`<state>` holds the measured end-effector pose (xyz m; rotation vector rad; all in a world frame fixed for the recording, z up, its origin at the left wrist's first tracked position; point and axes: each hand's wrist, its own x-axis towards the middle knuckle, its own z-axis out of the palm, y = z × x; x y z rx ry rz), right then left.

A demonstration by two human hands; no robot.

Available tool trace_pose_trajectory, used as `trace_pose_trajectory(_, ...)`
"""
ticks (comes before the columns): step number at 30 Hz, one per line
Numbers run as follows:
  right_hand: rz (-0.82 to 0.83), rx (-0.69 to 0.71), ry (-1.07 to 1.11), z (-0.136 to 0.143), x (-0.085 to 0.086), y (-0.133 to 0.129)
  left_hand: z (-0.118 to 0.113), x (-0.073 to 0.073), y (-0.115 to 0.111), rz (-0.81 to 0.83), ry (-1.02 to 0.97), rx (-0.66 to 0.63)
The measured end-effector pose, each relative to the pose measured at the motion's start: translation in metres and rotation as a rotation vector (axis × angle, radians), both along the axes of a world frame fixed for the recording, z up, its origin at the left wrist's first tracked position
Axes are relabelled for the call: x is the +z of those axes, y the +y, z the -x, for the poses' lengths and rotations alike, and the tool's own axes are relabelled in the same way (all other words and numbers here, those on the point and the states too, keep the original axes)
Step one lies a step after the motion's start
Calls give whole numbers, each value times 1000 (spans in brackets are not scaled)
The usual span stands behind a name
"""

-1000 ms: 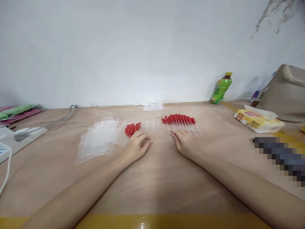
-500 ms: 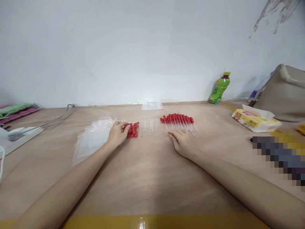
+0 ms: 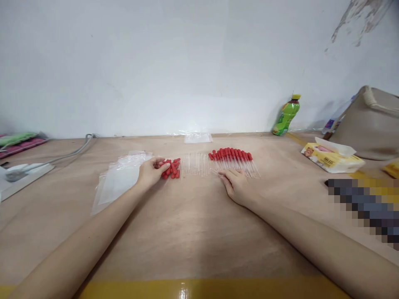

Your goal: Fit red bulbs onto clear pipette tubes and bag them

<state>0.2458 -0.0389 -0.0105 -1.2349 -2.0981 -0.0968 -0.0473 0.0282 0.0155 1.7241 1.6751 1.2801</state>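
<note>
My left hand (image 3: 151,172) is at the edge of a small pile of red rubber dropper bulbs (image 3: 173,169), its thumb and fingers closed around one at the near side. Beside the pile lies a row of clear thin dropper tubes (image 3: 195,164). My right hand (image 3: 236,185) rests low over the table and pinches one clear dropper tube (image 3: 215,170), which points left toward that row. Just behind the right hand, several droppers with red bulbs (image 3: 231,154) fitted on their tubes lie side by side.
Clear zip bags (image 3: 120,178) lie left of the bulbs, and another bag (image 3: 198,138) is by the wall. A green bottle (image 3: 286,115), a tissue pack (image 3: 332,158) and a grey bag (image 3: 369,124) stand at right. A cable (image 3: 70,156) runs at left.
My left hand has shifted slightly left on the bulb pile, with its fingers repositioned among the bulbs. The right hand keeps its pinch on the tube in nearly the same place.
</note>
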Motion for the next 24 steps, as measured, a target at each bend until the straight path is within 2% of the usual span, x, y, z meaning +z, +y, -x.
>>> trace_pose_trajectory(3,-2,2,4,0,0,0,0,-3,3,55,-264,-16)
trace_pose_trajectory(5,-4,5,9,0,0,0,0,-3,5,47,-317,6)
trace_pose_trajectory(9,0,-3,18,0,1,0,-2,3,3,-159,-199,86)
trace_pose_trajectory(11,-5,-8,24,0,2,-1,-10,7,-5,-301,-80,69)
trace_pose_trajectory(13,-15,1,39,1,3,-3,-24,8,-19,-360,54,-29)
trace_pose_trajectory(16,-25,56,61,4,6,-9,-48,5,-44,-347,260,-319)
trace_pose_trajectory(18,-25,110,62,6,7,-14,-60,0,-58,-313,340,-432)
trace_pose_trajectory(21,-19,160,35,9,9,-18,-67,-4,-69,-229,395,-533)
trace_pose_trajectory(24,-20,163,-8,9,10,-18,-66,-4,-69,-202,396,-555)
